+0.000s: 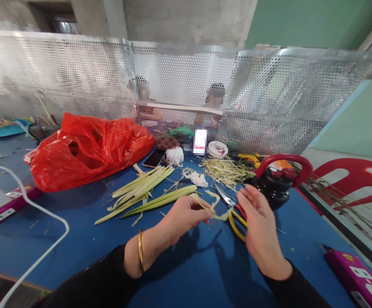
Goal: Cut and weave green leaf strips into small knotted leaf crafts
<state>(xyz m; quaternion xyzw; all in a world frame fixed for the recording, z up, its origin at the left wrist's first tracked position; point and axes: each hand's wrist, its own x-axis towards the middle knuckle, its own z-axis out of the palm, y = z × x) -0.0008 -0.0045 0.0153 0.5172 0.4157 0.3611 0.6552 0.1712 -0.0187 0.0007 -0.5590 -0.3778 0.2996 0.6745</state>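
My left hand [188, 211], with a gold bangle at the wrist, pinches a thin, pale, curled plant strip [219, 217] between thumb and fingers. The strip's loose ends point towards my right hand [259, 222], whose fingers are stretched out and hold nothing that I can see. Beneath and beside the right hand lie scissors [227, 197] with yellow and red handles, partly covered by it. Left of my hands, several long yellow-green leaf pieces [147, 184] rest on the blue table [179, 265]. A heap of thin shredded strips [227, 171] lies behind the scissors.
A red plastic bag [92, 154] sits at left, near a phone [154, 158] and white yarn [174, 156]. At right stand a dark pot-like object with a red handle [274, 188] and a purple box [355, 273]. A white cable [57, 218] crosses the left. Perforated silver sheeting [179, 68] spans the back.
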